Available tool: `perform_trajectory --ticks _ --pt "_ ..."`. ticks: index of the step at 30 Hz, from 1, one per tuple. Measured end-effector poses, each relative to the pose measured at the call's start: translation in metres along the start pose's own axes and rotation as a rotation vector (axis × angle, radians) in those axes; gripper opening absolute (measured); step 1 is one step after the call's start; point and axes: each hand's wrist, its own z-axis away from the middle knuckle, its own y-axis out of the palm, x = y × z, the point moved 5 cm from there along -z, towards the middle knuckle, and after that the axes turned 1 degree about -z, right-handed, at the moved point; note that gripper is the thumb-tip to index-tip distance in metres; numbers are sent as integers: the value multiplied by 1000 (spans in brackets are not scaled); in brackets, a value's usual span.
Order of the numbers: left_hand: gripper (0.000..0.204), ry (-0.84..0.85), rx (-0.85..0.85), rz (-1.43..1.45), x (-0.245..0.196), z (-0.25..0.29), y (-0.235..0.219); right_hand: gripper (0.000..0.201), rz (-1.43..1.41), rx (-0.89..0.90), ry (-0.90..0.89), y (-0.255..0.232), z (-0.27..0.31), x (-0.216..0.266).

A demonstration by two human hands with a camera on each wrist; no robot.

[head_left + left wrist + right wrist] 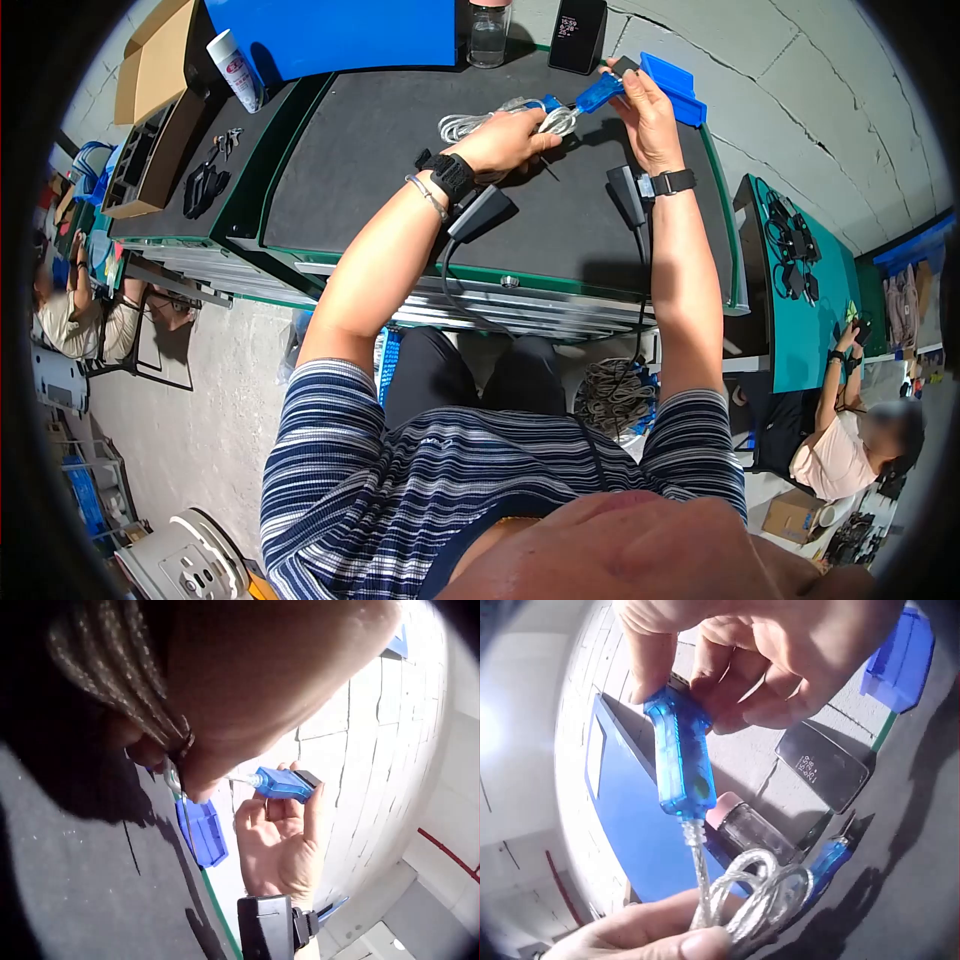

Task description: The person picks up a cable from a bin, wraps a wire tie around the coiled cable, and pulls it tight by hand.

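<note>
My left hand [497, 143] holds a coiled silver cable [765, 874] over the dark bench mat, with loops hanging out past the fingers. To its right, my right hand [652, 118] pinches a translucent blue connector housing [682, 761] between thumb and fingers. The housing's far end is dark in the left wrist view, and the silver cable leaves its other end towards my left hand. A second blue connector [829, 866] with a metal tip lies beside the coil. The left palm hides part of the cable bundle.
A blue bin [675, 88], a black phone [578, 36] and a pink-capped bottle [488, 38] stand along the back. At left are a spray can [235, 70], an open cardboard box [150, 150] and black clips [205, 182]. Wired black boxes [482, 213] hang at both wrists.
</note>
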Motion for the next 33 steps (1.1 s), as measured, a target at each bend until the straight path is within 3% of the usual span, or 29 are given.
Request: perform_trajectory --ticks 5,7,9,13,15,17,18,19,22,25,26,28,33 --pt "33 143 -64 -43 -2 -3 -2 38 -230 -105 148 -8 -2 -18" --pt "32 156 -87 -41 0 -5 -2 37 -200 -156 136 -3 1 -17" --pt "32 163 -97 -138 3 -6 -2 35 -53 -132 -11 5 1 -4" --pt "33 167 -113 -118 -1 -3 -7 38 -455 -75 105 7 2 -8" --pt "34 135 -79 -75 -4 0 -7 39 -446 -94 112 7 1 -10" --pt "34 164 -109 -111 4 -5 -6 37 215 -227 -25 3 2 -1" --pt "34 191 -142 -146 7 -6 -6 35 240 -231 -203 12 5 5" --pt "34 189 -146 -142 12 -8 -4 35 242 -226 -201 14 5 5" --pt "35 144 -126 -78 5 -5 -7 35 -397 -159 96 11 4 -11" --pt "36 134 -71 -144 7 -5 -6 35 -590 -209 112 -15 -3 -19" --pt "36 132 -75 -140 12 -6 -3 35 -468 -266 63 -20 -3 -9" --pt "34 246 -119 -186 19 -11 2 35 -483 -268 78 -22 -3 -5" --pt "32 152 -196 -55 4 -8 -9 37 -523 -207 111 -23 -4 -12"
